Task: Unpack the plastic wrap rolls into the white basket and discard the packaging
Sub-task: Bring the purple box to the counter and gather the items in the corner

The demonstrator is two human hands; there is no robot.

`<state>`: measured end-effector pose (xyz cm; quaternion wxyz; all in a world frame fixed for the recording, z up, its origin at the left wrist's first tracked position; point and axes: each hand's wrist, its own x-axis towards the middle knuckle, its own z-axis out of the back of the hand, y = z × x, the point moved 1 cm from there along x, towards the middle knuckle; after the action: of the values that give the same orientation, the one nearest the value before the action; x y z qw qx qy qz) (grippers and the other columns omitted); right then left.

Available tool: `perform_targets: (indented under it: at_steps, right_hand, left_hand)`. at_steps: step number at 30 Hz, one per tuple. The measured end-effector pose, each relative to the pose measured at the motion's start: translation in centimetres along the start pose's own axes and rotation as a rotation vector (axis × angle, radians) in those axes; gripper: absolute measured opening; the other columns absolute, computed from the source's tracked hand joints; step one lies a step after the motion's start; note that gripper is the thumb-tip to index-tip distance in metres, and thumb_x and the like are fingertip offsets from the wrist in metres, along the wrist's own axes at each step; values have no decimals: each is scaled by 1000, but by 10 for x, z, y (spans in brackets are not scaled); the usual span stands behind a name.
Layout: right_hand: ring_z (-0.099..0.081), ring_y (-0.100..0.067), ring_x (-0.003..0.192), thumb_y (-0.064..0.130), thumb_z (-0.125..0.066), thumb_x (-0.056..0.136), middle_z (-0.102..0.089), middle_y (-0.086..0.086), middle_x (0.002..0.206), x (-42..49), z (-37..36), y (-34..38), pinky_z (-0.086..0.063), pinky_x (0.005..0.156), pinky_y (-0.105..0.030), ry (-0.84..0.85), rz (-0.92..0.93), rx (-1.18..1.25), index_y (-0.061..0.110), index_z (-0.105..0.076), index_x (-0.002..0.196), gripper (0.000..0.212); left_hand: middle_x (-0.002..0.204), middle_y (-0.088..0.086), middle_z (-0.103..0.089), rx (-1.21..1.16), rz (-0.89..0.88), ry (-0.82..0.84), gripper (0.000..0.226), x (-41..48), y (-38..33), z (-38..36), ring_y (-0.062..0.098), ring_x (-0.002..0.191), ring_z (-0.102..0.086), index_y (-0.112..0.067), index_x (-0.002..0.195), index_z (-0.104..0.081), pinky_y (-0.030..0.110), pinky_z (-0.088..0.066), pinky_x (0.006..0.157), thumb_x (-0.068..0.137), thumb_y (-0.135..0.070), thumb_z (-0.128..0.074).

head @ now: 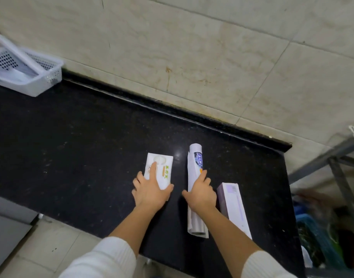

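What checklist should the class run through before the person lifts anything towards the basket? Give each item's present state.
1. Left hand on the white packet: ok, resting on it.
2. Right hand on the wrapped roll: ok, but grasp cannot tell.
3. Purple box out of the way: ok, beside the roll.
4. White basket has room: cannot tell, something already lies inside.
5. Black counter between hands and basket bare: ok.
6. Wrapping removed: not ok.

Black speckled countertop (76, 141) against stained beige tiled wall (192, 47), pale floor tiles (51, 243)
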<state>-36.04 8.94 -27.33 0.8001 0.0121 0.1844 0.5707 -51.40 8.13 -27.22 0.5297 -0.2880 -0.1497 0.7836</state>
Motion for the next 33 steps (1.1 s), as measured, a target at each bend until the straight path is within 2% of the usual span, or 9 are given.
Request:
perform_targets:
  at_steps: [1,3,5,10,13,18,24,28,33]
  right_hand:
    - [-56,-33,114,43,-68,78,-41,-17,135,4,0,2,-51,87,-42,-4,2,-7,6,2,150,107]
    - [-58,-33,108,43,-68,78,-41,-17,134,9,-1,4,-49,77,-38,-1,-1,37,8,3,151,108]
    - [-59,-34,106,47,-65,76,-40,-17,135,12,0,10,-44,71,-35,10,-9,136,12,3,152,108]
    - [-58,-35,107,49,-65,72,-40,-16,139,20,3,78,-45,73,-37,15,95,264,18,0,151,107]
    - [-57,-37,108,46,-65,71,-41,-16,138,19,-7,148,-45,76,-39,38,195,306,19,-6,150,102]
    - [-58,-34,105,45,-65,69,-43,-11,134,-4,-45,270,-44,71,-36,102,328,338,23,-11,147,97]
    - [-58,-35,107,46,-65,68,-45,-10,132,-53,-98,406,-51,82,-46,164,372,368,24,-14,145,95]
    - [-58,-32,105,45,-65,68,-46,-9,131,-80,-126,481,-49,77,-41,192,406,355,25,-15,144,93]
    - [-58,-33,104,46,-64,67,-46,-10,129,-91,-147,558,-50,79,-41,221,451,303,24,-16,144,94]
  left_hand:
    - [135,12,-30,-4,11,31,96,5,0,1,30,119,-35,-47,143,2,46,-41,93,71,-61,-61]
    - [121,8,-35,-16,16,54,95,13,2,8,26,104,-40,-51,140,0,39,-42,77,67,-59,-60]
    - [117,6,-38,-39,26,49,93,21,8,19,25,102,-42,-51,139,-5,37,-38,73,64,-61,-59]
    - [119,5,-42,-95,81,-13,90,51,53,72,26,106,-45,-53,138,-8,37,-35,73,63,-63,-56]
    - [121,6,-42,-119,120,-85,91,72,99,117,27,107,-46,-51,140,-9,37,-37,74,64,-63,-56]
    - [121,7,-42,-105,194,-203,91,103,199,196,28,108,-47,-49,142,-10,36,-38,74,64,-63,-57]
    - [103,-1,-33,-44,248,-292,88,116,327,296,25,98,-44,-51,139,-14,36,-37,74,63,-59,-57]
    - [116,8,-42,-56,295,-322,88,128,390,349,33,108,-47,-47,142,-16,43,-43,84,67,-56,-61]
    - [118,8,-42,-74,314,-325,88,157,443,394,30,109,-46,-48,144,-14,42,-44,84,70,-57,-61]
